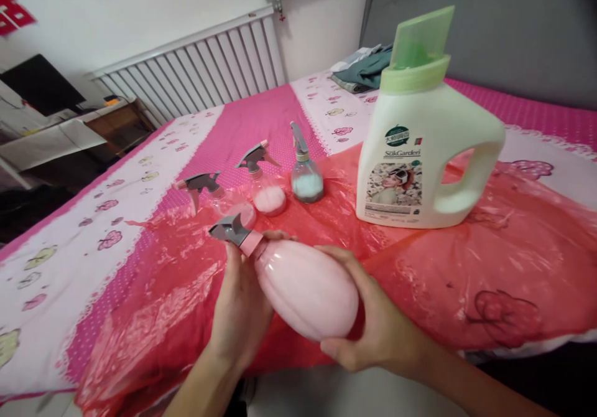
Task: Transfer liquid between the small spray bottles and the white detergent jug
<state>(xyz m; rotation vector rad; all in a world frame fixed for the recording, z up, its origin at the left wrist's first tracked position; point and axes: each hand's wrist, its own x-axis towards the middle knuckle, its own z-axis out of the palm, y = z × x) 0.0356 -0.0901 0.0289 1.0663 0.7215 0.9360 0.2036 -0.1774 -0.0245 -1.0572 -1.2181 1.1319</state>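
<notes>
A pink spray bottle (305, 289) with a grey trigger head lies tilted on its side in both my hands, its nozzle toward the left. My left hand (242, 305) is closed around the neck end, below the trigger. Around the bottle's base curls my right hand (373, 314), thumb underneath and fingers over the far side. Beyond them stand a spray bottle with pale blue contents (308, 183) and a spray bottle with pink contents (269, 196). Another pink spray bottle (240, 213) is partly hidden behind the one I hold.
A large white detergent jug (436, 137) with a green cap stands at the right on a red plastic sheet (410, 274). The sheet covers part of a bed with pink patterned bedding (252, 118). Folded clothes (364, 71) lie at the back, near a radiator (196, 68).
</notes>
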